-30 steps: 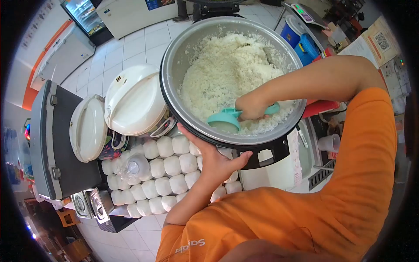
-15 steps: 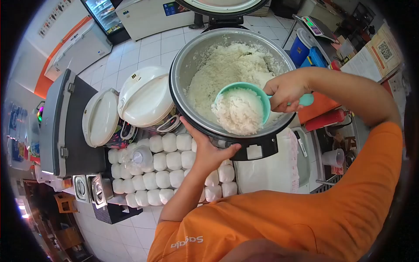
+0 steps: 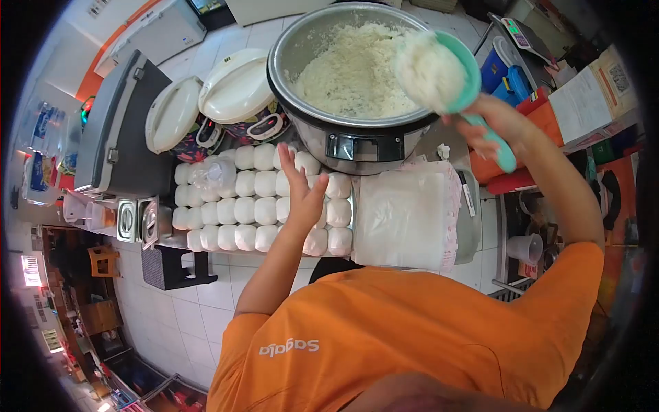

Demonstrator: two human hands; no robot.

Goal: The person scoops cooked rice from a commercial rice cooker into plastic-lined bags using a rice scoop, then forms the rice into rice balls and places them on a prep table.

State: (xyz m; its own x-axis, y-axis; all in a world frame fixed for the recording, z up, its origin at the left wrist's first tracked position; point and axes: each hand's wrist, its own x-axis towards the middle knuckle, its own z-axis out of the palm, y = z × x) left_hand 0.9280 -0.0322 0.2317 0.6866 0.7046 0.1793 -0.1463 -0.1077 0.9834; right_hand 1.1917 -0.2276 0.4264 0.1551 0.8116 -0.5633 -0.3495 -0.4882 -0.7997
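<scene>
My right hand [image 3: 495, 127] grips the handle of a mint-green scoop [image 3: 469, 75], lifted over the right rim of the large rice cooker [image 3: 374, 123]. A heap of white rice [image 3: 429, 72], blurred by motion, fills the scoop. More cooked rice [image 3: 350, 69] lies inside the cooker's pot. My left hand [image 3: 302, 185] is open with fingers apart, holding nothing. It hovers in front of the cooker, above rows of rounded white portions [image 3: 264, 183]. Right of these lies a stack of translucent wrapping sheets [image 3: 401, 213].
Two lidded oval containers [image 3: 237, 86] and a dark grey cooler box [image 3: 123, 123] stand at left. A clear plastic bag [image 3: 214, 172] rests on the white portions. A marker [image 3: 467, 192] lies beside the sheets. A digital scale [image 3: 518, 33] is at back right.
My left hand has let go of the cooker's front rim and drawn back. My right hand has carried the rice-filled scoop up and right, from over the pot's middle to its rim.
</scene>
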